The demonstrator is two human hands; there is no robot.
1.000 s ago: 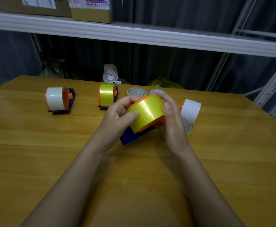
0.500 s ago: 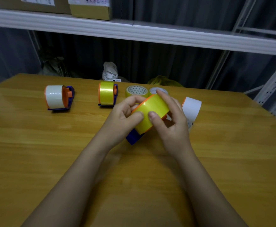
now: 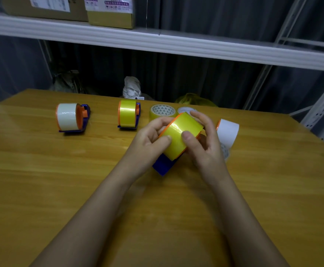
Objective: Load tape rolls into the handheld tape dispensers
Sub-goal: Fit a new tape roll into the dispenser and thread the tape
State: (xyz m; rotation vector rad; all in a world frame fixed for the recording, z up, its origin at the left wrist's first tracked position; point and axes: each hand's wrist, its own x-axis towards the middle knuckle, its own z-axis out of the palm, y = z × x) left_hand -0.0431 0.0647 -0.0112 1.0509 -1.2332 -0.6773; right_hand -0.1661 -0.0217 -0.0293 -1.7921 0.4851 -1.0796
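Observation:
Over the middle of the wooden table (image 3: 61,189), both hands hold a yellow tape roll (image 3: 180,130) seated in a blue and orange dispenser (image 3: 162,166). My left hand (image 3: 147,141) grips its left side, thumb on the tape. My right hand (image 3: 203,143) curls round the right side, thumb pressing the tape face. A dispenser with a white roll (image 3: 68,118) and one with a yellow roll (image 3: 128,116) stand at the back left. Two loose rolls (image 3: 162,111) lie behind my hands. Another white roll with an orange edge (image 3: 227,132) sits to the right.
A white shelf (image 3: 157,41) with cardboard boxes (image 3: 109,12) runs above the table's far edge. Bags lie in the dark space behind the table. A white metal rack (image 3: 323,116) stands at the right.
The roll and dispenser have tilted slightly in my hands. My right thumb has shifted over the tape face from the side to the front. Both hands stay on it.

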